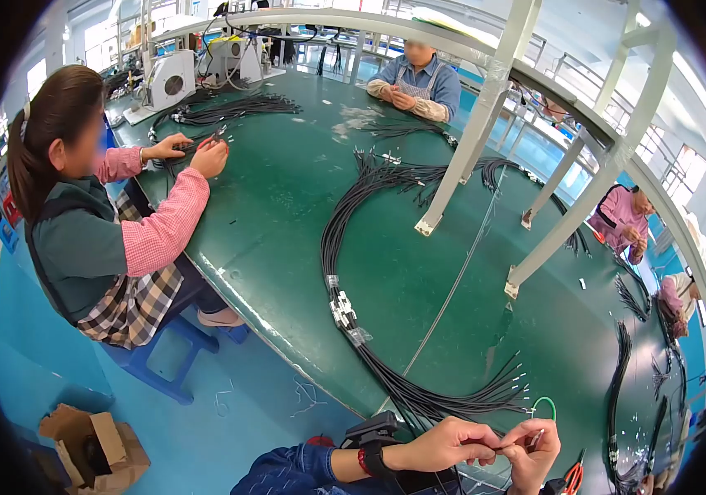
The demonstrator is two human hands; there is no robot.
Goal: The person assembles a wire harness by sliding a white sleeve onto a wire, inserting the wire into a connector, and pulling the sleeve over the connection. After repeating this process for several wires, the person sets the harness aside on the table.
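Fingers of the left hand are pinching a thin wire end, and the right hand is pressing its fingertips onto the same wire, both hands meeting at the table's near edge. Black wires are lying in a long taped bundle just beyond the hands, curving away across the green table. A green loop is resting beside the wire tips. Red-handled cutters are lying near the right hand. A seated co-worker is working on wires at the left.

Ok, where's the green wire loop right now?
In the head view, the thin green wire loop sits at lower right on the green table, just above the right hand.
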